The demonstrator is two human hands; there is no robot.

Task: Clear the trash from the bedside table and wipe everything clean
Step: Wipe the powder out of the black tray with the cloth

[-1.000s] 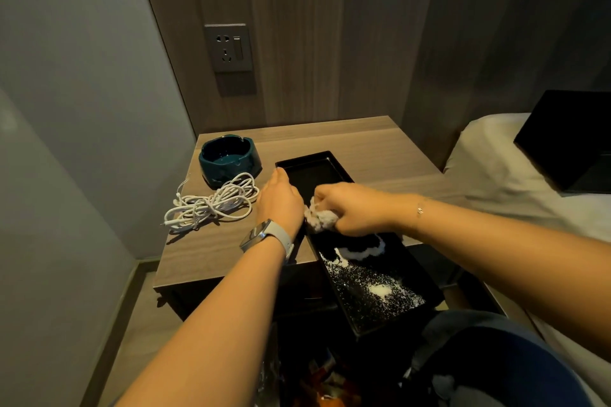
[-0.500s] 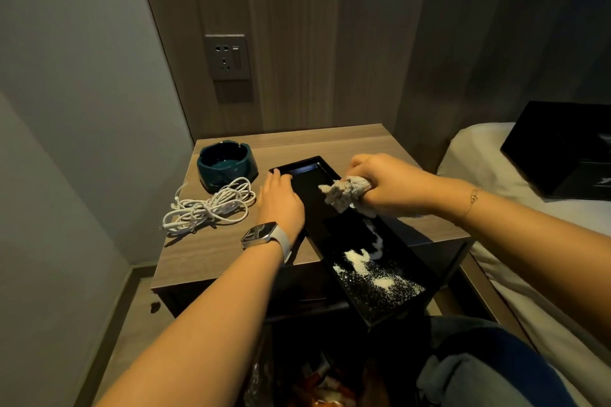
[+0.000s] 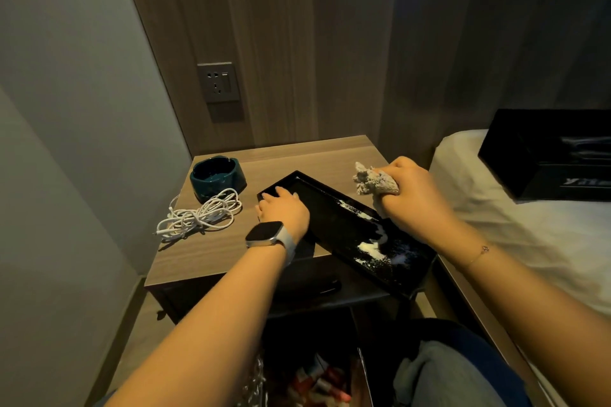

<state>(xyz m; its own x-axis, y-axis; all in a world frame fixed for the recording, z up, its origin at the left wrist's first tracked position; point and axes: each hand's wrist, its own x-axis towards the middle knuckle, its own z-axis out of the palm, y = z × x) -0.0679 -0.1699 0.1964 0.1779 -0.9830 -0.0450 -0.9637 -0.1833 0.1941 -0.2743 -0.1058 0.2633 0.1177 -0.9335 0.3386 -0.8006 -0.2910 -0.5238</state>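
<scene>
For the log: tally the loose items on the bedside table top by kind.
Ashtray: 1
Cable: 1
Tray: 1
Total: 3
The cloth is in the right hand, not on the table.

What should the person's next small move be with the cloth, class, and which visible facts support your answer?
Probably bring the cloth back down onto the black tray and sweep the white powder toward its overhanging near end. The right hand grips the cloth lifted above the tray, powder remains on it, and the left hand presses the far end steady.
</scene>
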